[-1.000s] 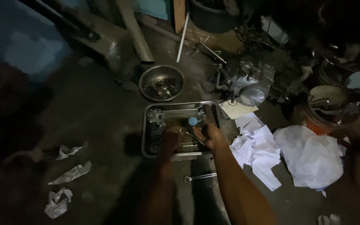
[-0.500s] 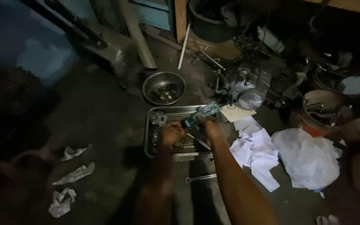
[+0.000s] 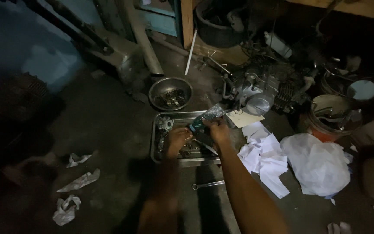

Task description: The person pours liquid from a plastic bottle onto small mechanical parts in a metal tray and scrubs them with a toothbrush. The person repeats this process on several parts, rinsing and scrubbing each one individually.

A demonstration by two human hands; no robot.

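My right hand [image 3: 217, 131] grips a clear plastic bottle [image 3: 208, 116] with a teal cap, tilted cap-down towards the left over a rectangular metal tray [image 3: 156, 143]. My left hand [image 3: 177, 140] hovers inside the tray just under the cap, fingers curled; whether it holds a small part is hidden. The tray holds several dark metal parts, among them a round gear-like piece [image 3: 165, 122] at its far left corner.
A round metal bowl [image 3: 170, 93] with small parts stands beyond the tray. An engine [image 3: 262, 89] sits to the right. Crumpled white paper [image 3: 262, 158] and a white plastic bag [image 3: 319, 164] lie at right. A wrench [image 3: 208, 185] lies near the tray; paper scraps [image 3: 78, 182] at left.
My right hand has lifted the bottle out of the tray and tipped it cap-down. My left hand stayed over the tray. The view has shifted slightly downward.
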